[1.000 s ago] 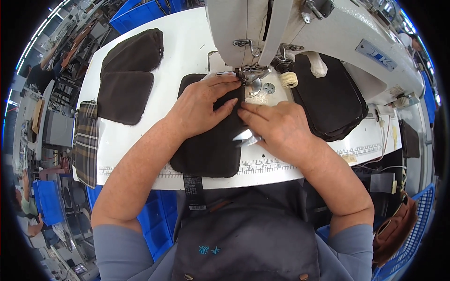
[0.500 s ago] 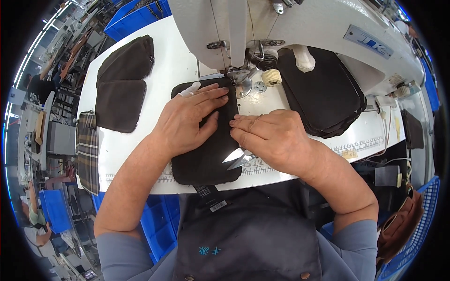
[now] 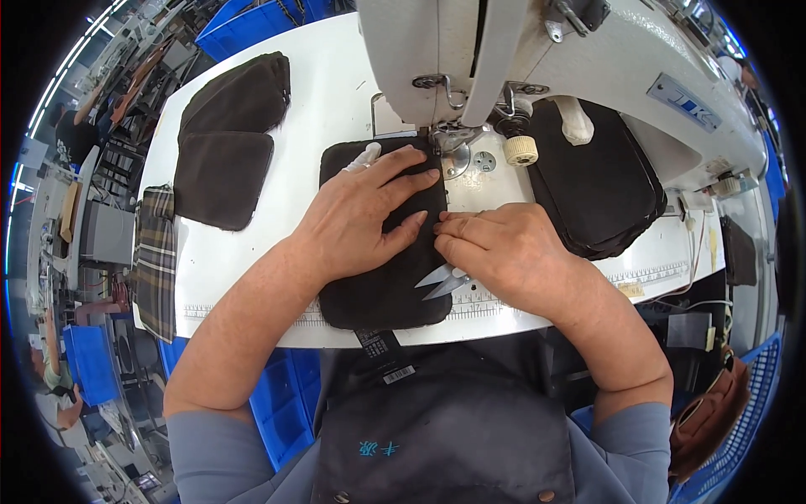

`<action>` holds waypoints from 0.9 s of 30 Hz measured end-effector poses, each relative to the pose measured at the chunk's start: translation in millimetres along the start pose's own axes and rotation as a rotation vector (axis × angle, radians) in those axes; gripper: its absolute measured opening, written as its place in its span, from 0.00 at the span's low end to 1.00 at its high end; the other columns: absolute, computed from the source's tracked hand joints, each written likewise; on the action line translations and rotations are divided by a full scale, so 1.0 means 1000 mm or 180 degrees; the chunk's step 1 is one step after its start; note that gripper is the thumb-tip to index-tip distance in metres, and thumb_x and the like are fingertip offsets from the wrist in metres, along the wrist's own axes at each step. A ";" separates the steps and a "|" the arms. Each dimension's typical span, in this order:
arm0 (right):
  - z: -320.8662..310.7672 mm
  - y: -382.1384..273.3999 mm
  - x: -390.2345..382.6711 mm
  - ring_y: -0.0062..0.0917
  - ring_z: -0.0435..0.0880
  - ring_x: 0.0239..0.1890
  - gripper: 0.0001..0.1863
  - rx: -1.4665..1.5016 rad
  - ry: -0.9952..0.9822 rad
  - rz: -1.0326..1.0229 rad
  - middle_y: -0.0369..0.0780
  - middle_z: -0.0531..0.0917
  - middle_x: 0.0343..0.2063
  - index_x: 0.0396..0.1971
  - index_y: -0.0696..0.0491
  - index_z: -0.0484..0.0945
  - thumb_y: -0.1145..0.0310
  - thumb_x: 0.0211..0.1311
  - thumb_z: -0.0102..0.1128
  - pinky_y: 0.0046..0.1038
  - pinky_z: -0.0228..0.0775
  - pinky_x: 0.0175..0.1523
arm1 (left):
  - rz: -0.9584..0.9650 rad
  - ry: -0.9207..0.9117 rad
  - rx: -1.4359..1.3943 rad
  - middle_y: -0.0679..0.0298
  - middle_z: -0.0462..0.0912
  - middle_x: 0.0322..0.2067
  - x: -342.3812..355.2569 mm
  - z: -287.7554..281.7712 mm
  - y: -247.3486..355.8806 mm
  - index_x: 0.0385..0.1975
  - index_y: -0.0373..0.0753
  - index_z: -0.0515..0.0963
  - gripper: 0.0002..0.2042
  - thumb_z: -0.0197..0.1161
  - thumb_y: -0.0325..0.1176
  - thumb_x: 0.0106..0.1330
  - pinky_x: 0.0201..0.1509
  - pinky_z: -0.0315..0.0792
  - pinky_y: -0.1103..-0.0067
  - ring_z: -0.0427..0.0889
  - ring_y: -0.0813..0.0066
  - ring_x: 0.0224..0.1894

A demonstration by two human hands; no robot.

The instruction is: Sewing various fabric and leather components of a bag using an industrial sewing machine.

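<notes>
A dark brown padded fabric panel (image 3: 378, 304) with rounded corners lies on the sewing machine's white table, its far right edge beside the presser foot (image 3: 443, 139). My left hand (image 3: 348, 220) rests on it with fingers spread, one finger wrapped in white. Against the panel's right edge, my right hand (image 3: 508, 252) has thumb and fingertips pinched together. It also holds metal thread snips (image 3: 438, 280), whose parted blades point left over the panel. A black printed label (image 3: 379, 346) sticks out below the panel's near edge.
Past my right hand, a stack of dark panels (image 3: 596, 185) sits under the machine arm (image 3: 621, 50). Two dark pieces (image 3: 225, 178) and plaid cloth (image 3: 156, 260) lie at the left. Blue bins (image 3: 252, 25) stand behind and below the table. A ruler strip (image 3: 483, 307) runs along the near edge.
The view has shifted, so the machine and panel appear farther right. My left thumb has stretched toward the panel's right edge. My right hand keeps its pinch and the snips.
</notes>
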State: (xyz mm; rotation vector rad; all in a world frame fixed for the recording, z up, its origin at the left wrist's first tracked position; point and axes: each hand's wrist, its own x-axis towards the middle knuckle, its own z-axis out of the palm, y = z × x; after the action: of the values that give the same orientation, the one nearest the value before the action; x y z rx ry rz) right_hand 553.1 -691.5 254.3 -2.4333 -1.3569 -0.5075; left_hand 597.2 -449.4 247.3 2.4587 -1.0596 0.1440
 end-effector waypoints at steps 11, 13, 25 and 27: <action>0.016 0.009 0.009 0.31 0.90 0.37 0.06 -0.0042 0.0479 0.0128 0.39 0.86 0.35 0.32 0.54 0.79 0.71 0.54 0.64 0.31 0.83 0.35 | 0.0057 0.0110 -0.0223 0.51 0.78 0.63 0.017 -0.003 -0.021 0.60 0.38 0.82 0.21 0.67 0.32 0.66 0.63 0.77 0.64 0.80 0.48 0.61; 0.016 0.005 0.006 0.30 0.90 0.37 0.07 0.0049 0.0737 0.0054 0.38 0.86 0.34 0.33 0.54 0.80 0.72 0.53 0.65 0.30 0.83 0.35 | 0.0016 0.0093 -0.0275 0.51 0.78 0.63 0.017 -0.004 -0.020 0.60 0.38 0.82 0.20 0.66 0.32 0.67 0.63 0.77 0.64 0.80 0.48 0.61; 0.009 0.001 0.000 0.28 0.88 0.32 0.05 0.0006 0.0416 -0.0135 0.37 0.83 0.30 0.27 0.53 0.77 0.72 0.50 0.65 0.30 0.81 0.34 | 0.0049 -0.0021 -0.0105 0.54 0.75 0.67 -0.008 0.003 0.011 0.62 0.35 0.77 0.22 0.65 0.32 0.68 0.75 0.66 0.60 0.70 0.54 0.73; 0.011 0.000 0.001 0.28 0.88 0.32 0.05 -0.0038 0.0433 -0.0119 0.37 0.83 0.30 0.27 0.53 0.77 0.72 0.50 0.65 0.30 0.81 0.33 | 0.0062 0.0021 -0.0118 0.54 0.75 0.67 -0.008 0.003 0.008 0.62 0.35 0.77 0.23 0.66 0.32 0.67 0.74 0.66 0.60 0.70 0.54 0.73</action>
State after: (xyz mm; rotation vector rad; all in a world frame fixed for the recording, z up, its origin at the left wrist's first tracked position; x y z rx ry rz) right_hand 555.5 -686.4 244.6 -2.3397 -1.3484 -0.6791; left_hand 585.8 -450.5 245.1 2.4140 -1.0742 0.1375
